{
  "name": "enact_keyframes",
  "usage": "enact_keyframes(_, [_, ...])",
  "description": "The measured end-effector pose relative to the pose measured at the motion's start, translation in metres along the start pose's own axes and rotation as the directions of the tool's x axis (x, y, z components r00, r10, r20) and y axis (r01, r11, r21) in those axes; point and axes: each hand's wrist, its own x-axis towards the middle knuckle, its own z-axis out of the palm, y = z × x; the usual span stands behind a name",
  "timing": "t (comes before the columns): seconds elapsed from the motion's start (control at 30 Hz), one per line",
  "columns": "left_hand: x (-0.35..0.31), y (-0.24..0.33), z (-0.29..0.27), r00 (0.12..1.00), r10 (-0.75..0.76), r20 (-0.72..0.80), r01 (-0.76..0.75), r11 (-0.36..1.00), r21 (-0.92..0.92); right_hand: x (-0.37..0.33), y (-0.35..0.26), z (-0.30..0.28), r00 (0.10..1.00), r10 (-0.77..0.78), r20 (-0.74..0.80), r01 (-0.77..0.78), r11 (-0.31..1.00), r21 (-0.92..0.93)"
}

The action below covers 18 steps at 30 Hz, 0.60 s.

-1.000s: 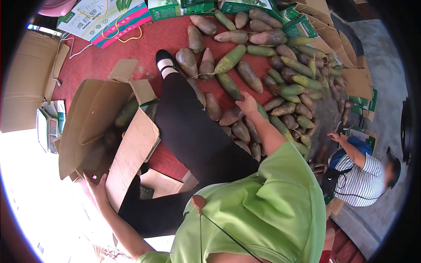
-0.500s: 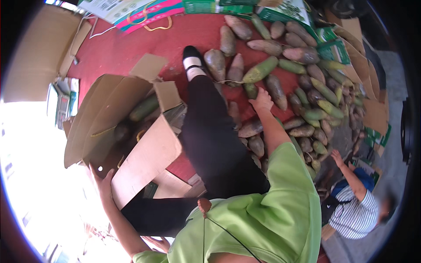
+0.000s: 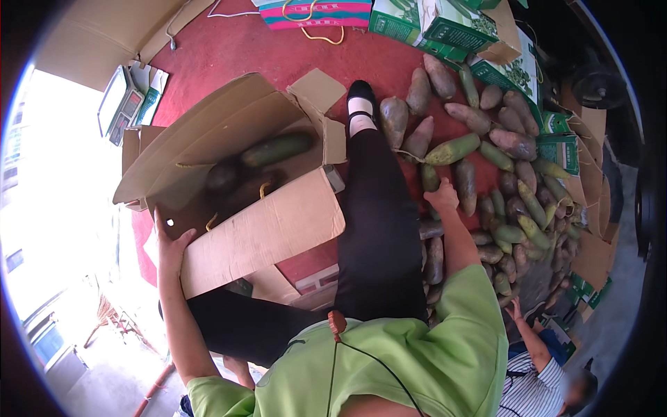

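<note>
My left hand (image 3: 171,247) grips the near left corner of an open cardboard box (image 3: 264,233), thumb along its edge and the other fingers mostly out of sight. Inside the box lie a long green radish (image 3: 279,148) and some darker radishes (image 3: 222,177), partly in shadow. On the right, my right hand (image 3: 445,198) is closed at the lower end of a short dark-green radish (image 3: 431,178), which rests on the red floor covering. Just above it lies a larger green radish (image 3: 453,149) with a thin root, and a purplish radish (image 3: 466,186) is beside the hand.
A big pile of green and purple radishes (image 3: 531,208) spreads to the right. Green printed cartons (image 3: 458,31) and a pink-and-blue bag (image 3: 319,15) stand at the back. A scale (image 3: 125,104) is at the left. Another person's hand (image 3: 514,309) reaches toward the pile from the lower right.
The view has shifted left, so the box and radishes appear farther right, and more of the box's inside shows. Both my hands keep their places on the box and the short radish.
</note>
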Motion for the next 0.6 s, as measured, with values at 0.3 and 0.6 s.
enact_keyframes(0.3, [0.005, -0.01, 0.0, 0.997, 0.067, -0.037, -0.064, 0.995, 0.071, -0.034, 0.041, -0.063, 0.92, -0.362, 0.15, 0.363, 0.931, 0.022])
enact_keyframes(0.6, [-0.005, 0.014, -0.008, 0.999, 0.022, -0.028, -0.017, 0.984, 0.178, -0.112, -0.052, -0.202, 0.657, -0.696, -0.291, 0.746, 0.542, 0.387])
